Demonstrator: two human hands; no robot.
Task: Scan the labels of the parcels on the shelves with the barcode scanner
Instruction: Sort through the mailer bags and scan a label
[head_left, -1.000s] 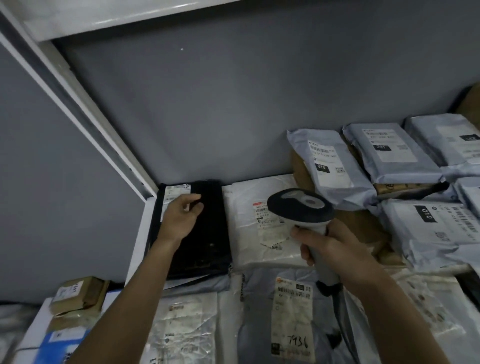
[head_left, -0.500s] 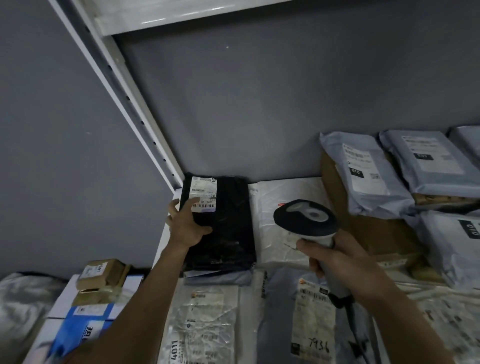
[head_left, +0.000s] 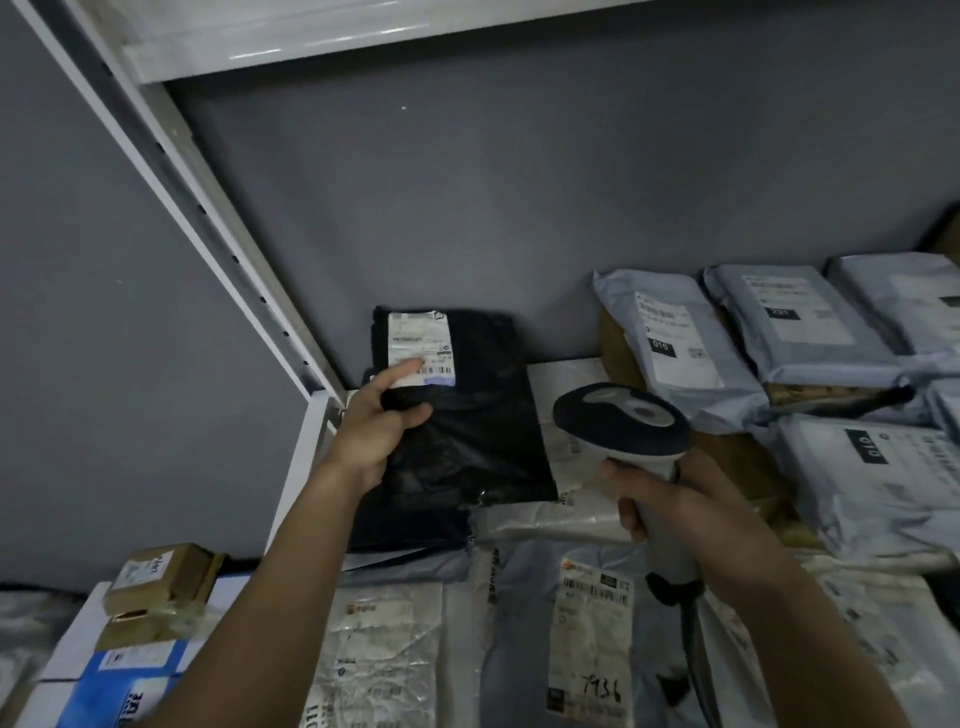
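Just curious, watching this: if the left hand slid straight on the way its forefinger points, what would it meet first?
Most likely the white shipping label on the black plastic parcel: the left hand holds that parcel's edge, and its forefinger tip already seems to touch the label's lower edge, though depth is unclear.

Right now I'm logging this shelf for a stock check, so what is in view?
black parcel: one, black, back left, tilted up, white label showing
white parcel: one, beside it, partly covered
grey parcels: several, back right, stacked
front parcels: several, pale, front row, one marked 7936
brown boxes: two, far left
scanner: one, dark and white, centre
left hand: grips black parcel
right hand: grips scanner
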